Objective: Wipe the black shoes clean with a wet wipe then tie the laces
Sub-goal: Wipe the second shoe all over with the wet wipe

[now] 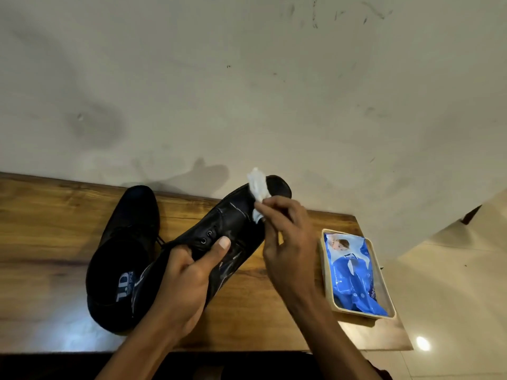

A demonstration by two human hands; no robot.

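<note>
We hold one black shoe (233, 223) lifted and tilted over the wooden surface (41, 242), its toe pointing to the far right toward the pale wall (247, 91). Our left hand (186, 286) grips it around the middle, near the eyelets, with the thumb laid flat across the upper and the other fingers curled under the sole, out of sight. Our right hand (288, 242) comes in from the right and pinches a crumpled white wet wipe (258, 187) between thumb and fingertips, pressing it against the toe area of the held shoe; the wipe's free end sticks up past the toe cap. The second black shoe (120, 256) rests on the surface to the left, its opening facing us with a printed insole showing, and the held shoe and our left wrist cover part of its near right side. A loose lace shows between the two shoes. To the right, near the edge of the surface, a shallow pale tray (327, 270) holds a blue pack of wipes (354, 275), well apart from the shoes. Our right forearm crosses the surface between the held shoe and the tray.
</note>
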